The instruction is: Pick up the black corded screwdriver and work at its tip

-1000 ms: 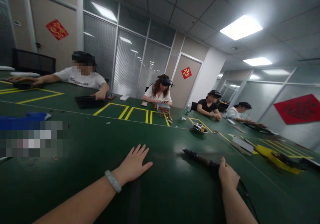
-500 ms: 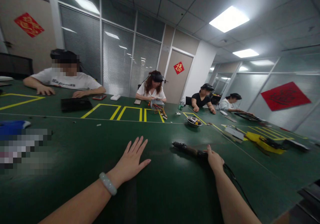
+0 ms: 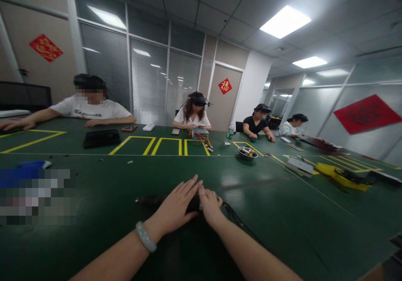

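- Grasps one screwdriver (image 3: 150, 201) by its cord end, low over the table (image 3: 298, 218), with the right hand (image 3: 211, 207) curled.
- Lays the left hand (image 3: 176, 207), fingers extended, across its middle; fingertips meet the right's.
- Faces four people (image 3: 193, 115), one bottle (image 3: 229, 134), one bowl (image 3: 248, 153) and one wired box (image 3: 199, 132) beyond.
- Trails one cord (image 3: 240, 221) rightward, across tabletop reaching the lower-right edge.

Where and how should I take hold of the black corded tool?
Probably by the barrel, from above, fingers across it: the black corded tool is long and lies crosswise, its narrow tip pointing left, cord trailing right. The left hand covers its middle.
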Demonstrator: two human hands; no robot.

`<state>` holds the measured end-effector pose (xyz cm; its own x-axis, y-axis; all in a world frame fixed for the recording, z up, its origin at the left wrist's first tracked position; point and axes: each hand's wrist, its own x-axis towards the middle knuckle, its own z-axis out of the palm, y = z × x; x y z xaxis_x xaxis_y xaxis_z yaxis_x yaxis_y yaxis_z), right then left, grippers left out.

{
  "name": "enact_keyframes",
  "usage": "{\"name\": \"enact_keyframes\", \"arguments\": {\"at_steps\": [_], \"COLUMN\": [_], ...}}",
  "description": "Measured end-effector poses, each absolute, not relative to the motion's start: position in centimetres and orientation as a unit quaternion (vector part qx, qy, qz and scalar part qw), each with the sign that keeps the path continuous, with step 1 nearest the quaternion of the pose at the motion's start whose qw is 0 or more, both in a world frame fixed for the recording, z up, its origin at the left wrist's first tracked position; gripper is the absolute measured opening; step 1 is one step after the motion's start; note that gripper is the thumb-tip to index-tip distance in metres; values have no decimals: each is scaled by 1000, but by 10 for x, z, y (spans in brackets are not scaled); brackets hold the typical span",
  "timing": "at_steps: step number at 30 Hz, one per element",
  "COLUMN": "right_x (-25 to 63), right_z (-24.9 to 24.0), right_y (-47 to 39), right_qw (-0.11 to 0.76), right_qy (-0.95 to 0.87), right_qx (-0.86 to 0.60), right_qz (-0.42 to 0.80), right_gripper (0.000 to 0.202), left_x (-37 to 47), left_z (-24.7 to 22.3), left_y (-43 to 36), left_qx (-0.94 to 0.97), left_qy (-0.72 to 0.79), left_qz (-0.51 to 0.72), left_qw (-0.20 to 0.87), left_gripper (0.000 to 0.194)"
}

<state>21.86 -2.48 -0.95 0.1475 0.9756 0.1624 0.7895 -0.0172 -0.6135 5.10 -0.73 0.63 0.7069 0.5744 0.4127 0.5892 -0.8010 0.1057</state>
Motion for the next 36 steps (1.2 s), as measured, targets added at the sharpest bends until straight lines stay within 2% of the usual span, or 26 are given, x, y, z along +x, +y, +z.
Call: {"name": "enact_keyframes", "arguments": {"at_steps": [4,7,9,14,16,19,23,26,30,36], "right_x": [209,234,253,283,287,286,265,243,242,282], "right_z": [-5,9,20,34,34,31,19,3,-11,0], "right_y": [-39,-54,-62,-69,-68,-68,-71,-68,-51,-24], "right_qw": [312,293,245,43,20,18,33,88,195,287], "right_qy": [-704,-702,-681,-662,-665,-667,-668,-668,-700,-678], "right_qx": [-623,-649,-690,-747,-746,-744,-743,-738,-686,-675], "right_qz": [139,28,-8,42,45,31,-9,-39,-28,32], "right_gripper": [52,70,69,27,14,5,14,25,19,15], "left_x": [48,48,48,48,48,49,46,41,32,20], "left_z": [7,7,6,11,14,16,14,13,15,21], "left_y": [-6,-6,-6,-9,-11,-11,-5,1,7,4], "left_qx": [-917,-921,-926,-928,-926,-924,-914,-904,-899,-912], "left_qy": [-347,-340,-330,-322,-325,-333,-356,-378,-396,-372], "left_qz": [-196,-188,-182,-184,-183,-181,-190,-198,-183,-159], "left_qw": [-15,-19,-22,-42,-48,-53,-48,-42,-42,-66], "left_gripper": [87,75,65,50,46,44,42,40,40,42]}}
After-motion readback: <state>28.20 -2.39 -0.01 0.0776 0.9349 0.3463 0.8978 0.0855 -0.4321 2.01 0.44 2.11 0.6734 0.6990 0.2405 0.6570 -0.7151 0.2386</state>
